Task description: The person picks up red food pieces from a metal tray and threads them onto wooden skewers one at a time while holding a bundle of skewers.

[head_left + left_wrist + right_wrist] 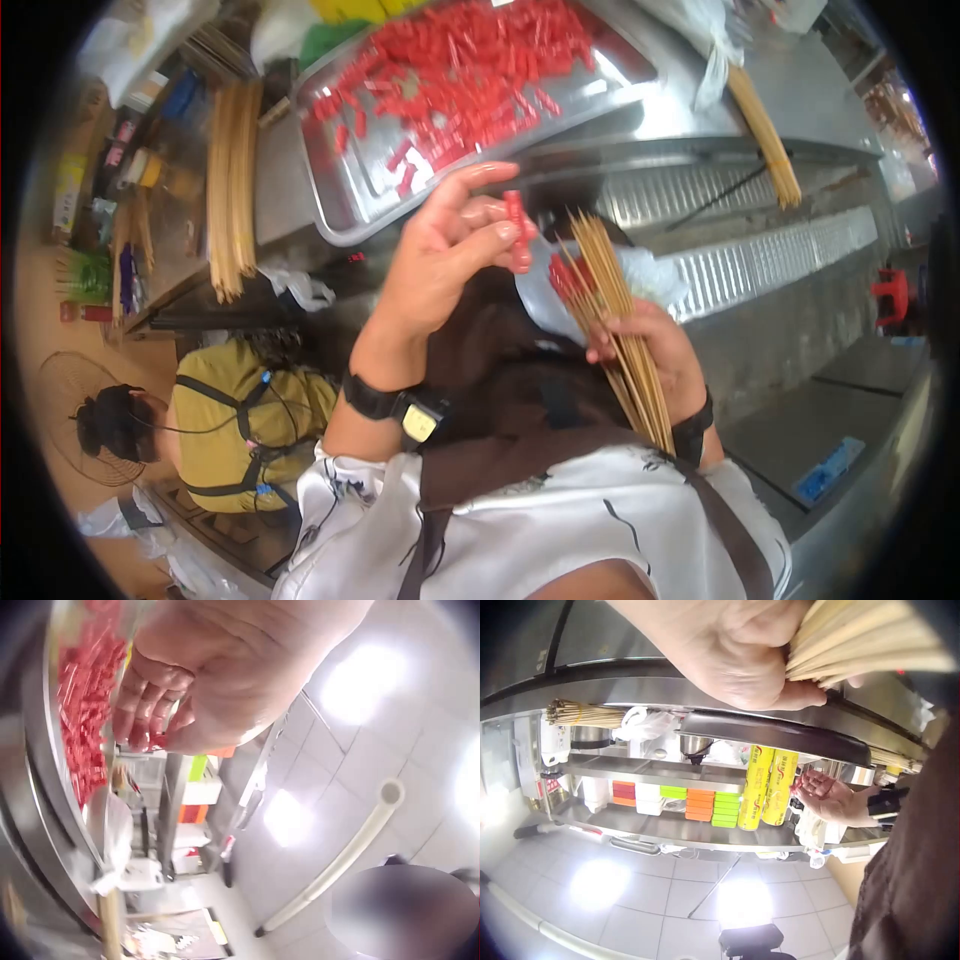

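Note:
Between its thumb and fingers, my left hand [435, 250] pinches a short, glossy red sausage-like piece [517, 232], close to the near edge of a metal tray [335, 232]. Many similar red pieces [470, 60] are heaped in that tray. My right hand [665, 350] grips a bundle of thin wooden skewers [622, 320], tips pointing away from me. Red pieces [565, 278] sit near the tips of some skewers. In the left wrist view, the left palm [232, 660] hides most of the held piece. The right wrist view shows the right hand [727, 660] around the skewers [877, 637].
More skewers [232, 180] lie on the counter at left, and another bundle [765, 140] at right by a plastic bag [705, 40]. A pale plastic bag [650, 275] is behind the right hand. Another person [245, 430] is at lower left. Yellow boxes [756, 787] stand on a shelf.

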`<state>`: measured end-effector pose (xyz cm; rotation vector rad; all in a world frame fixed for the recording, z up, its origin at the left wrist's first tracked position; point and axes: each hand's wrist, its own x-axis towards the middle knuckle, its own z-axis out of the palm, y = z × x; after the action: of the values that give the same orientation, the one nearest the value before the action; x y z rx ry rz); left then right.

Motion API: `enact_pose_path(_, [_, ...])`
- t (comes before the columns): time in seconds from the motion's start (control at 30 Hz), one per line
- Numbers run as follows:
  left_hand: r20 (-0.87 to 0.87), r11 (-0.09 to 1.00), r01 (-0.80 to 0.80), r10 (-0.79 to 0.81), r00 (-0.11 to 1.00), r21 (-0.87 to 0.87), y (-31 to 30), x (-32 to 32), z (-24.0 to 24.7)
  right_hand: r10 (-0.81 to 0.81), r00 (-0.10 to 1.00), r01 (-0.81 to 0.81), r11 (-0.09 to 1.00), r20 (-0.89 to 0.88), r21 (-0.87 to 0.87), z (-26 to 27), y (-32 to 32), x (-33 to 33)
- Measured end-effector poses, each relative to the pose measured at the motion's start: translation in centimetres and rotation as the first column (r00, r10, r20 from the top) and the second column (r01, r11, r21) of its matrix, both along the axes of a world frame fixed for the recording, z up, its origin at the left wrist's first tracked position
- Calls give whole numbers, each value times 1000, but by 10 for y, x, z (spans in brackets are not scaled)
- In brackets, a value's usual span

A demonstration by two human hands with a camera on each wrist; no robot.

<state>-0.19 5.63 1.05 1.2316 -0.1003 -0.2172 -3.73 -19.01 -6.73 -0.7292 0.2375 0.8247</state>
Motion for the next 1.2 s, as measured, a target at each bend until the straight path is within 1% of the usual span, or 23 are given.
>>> enact_pose_path(0.03, [-76,1000,18,-19,997,-18,-9,-4,-17,-6,1000,6,1000,9,-19,1,0,-1])
enact_pose_path(0.07, [-133,996,38,-49,990,-84,-13,-6,-37,-11,1000,10,999,-28,-40,3,2,-4])
enact_pose_path(0.1, [-188,980,20,-58,980,-200,-18,-6,-56,-10,1000,9,999,-18,-54,5,4,-5])
enact_pose_path(0.17, [-290,925,-65,-50,956,-375,-24,-4,-86,-11,1000,10,997,-9,-76,7,2,-8])
enact_pose_path(0.2, [-290,922,-63,-55,956,-383,-25,-4,-95,4,1000,-4,997,0,-83,8,1,-8])
enact_pose_path(0.27, [-395,874,-206,18,919,-440,-25,-4,-107,11,1000,-9,993,11,-116,12,2,-8])
enact_pose_path(0.4, [-380,866,-255,82,921,-431,-24,0,-112,32,999,-30,992,12,-120,13,4,-8])
enact_pose_path(0.47, [-405,865,-309,139,904,-394,-25,1,-107,30,999,-34,988,-34,-149,15,7,-10])
enact_pose_path(0.67, [-389,876,-323,175,904,-357,-31,-1,-105,24,999,-29,986,-30,-164,20,9,-10])
enact_pose_path(0.8, [-364,887,-288,150,919,-360,-34,-3,-106,21,999,-26,986,-30,-165,17,8,-10])
enact_pose_path(1.0, [-327,894,-297,185,927,-335,-37,-4,-106,18,999,-24,986,-35,-164,18,8,-10])
enact_pose_path(1.07, [-249,911,-262,186,951,-319,-37,-4,-105,13,999,-19,986,-38,-164,17,8,-9])
enact_pose_path(1.2, [-213,933,-246,192,958,-264,-41,-8,-106,-16,999,9,988,-44,-151,18,9,-9])
